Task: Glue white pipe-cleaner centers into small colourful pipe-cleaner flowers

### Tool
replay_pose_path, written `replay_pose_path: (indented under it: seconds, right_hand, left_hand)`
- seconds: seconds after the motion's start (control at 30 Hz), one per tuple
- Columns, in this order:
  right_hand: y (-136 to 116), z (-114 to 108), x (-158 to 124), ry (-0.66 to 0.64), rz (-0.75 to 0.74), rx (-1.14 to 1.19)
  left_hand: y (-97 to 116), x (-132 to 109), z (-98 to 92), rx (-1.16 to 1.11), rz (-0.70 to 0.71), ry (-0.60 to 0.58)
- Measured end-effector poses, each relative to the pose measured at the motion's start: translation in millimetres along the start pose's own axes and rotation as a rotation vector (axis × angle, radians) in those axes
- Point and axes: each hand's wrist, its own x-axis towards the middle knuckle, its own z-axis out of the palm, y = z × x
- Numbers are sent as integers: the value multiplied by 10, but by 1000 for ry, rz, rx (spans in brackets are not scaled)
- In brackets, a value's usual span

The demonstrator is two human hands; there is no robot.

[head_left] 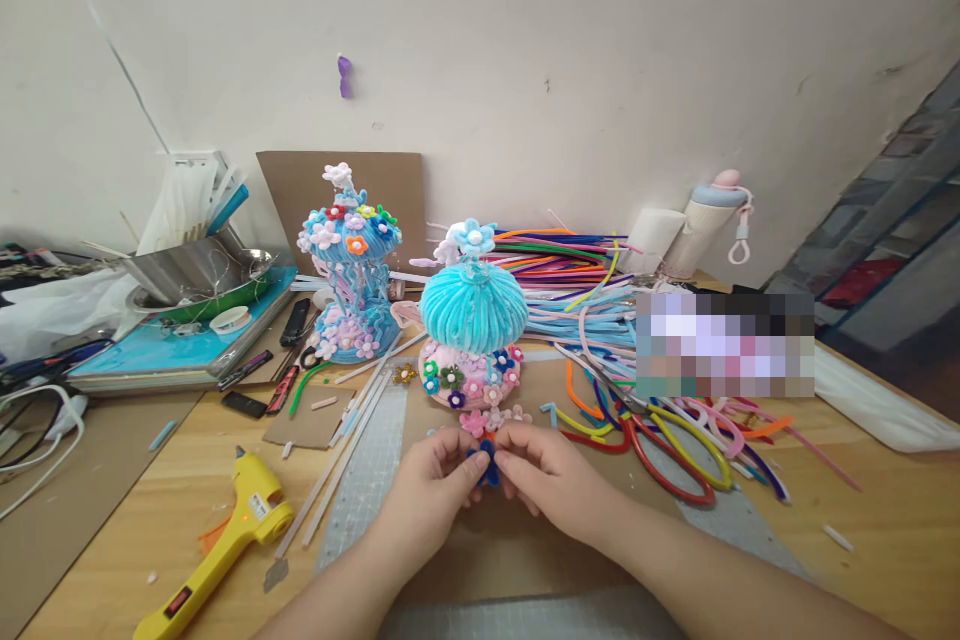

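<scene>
Both hands meet low in the middle of the head view. Between their fingertips is a dark blue pipe-cleaner flower [488, 466]; my left hand [444, 475] pinches it from one side and my right hand [541, 465] from the other. Just beyond my fingers lie pink pipe-cleaner flowers [474, 422]. Behind them stands a pipe-cleaner piece with a turquoise dome [474, 305], topped by a light blue flower [474, 236]. Its pink base [469, 368] carries several coloured flowers. My curled fingers partly cover the blue flower.
A yellow glue gun [251, 510] lies at left beside clear glue sticks [330, 465]. Scissors [667, 450] with red and yellow handles rest at right among loose pipe cleaners [592, 315]. A second flowered piece [352, 270] stands behind left, near a steel bowl [191, 270].
</scene>
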Motion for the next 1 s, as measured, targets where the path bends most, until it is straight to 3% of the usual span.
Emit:
replay_pose_path:
  seconds: [0.23, 0.43, 0.5, 0.67, 0.83, 1.0]
  right_hand:
    - [-24, 34, -26, 93, -58, -114]
    - [2, 80, 5, 14, 199, 202]
    - [-9, 68, -10, 36, 120, 123]
    - [-75, -15, -96, 92, -196, -331]
    - [-120, -77, -111, 61, -312, -621]
    - [-45, -64, -74, 63, -350, -685]
  left_hand:
    - [54, -43, 58, 3, -29, 25]
    - [28, -59, 76, 161, 119, 108]
    - [47, -41, 64, 45, 59, 91]
    - [103, -14, 23, -200, -112, 37]
    - [101, -26, 20, -205, -131, 34]
    - [3, 5, 37, -255, -143, 39]
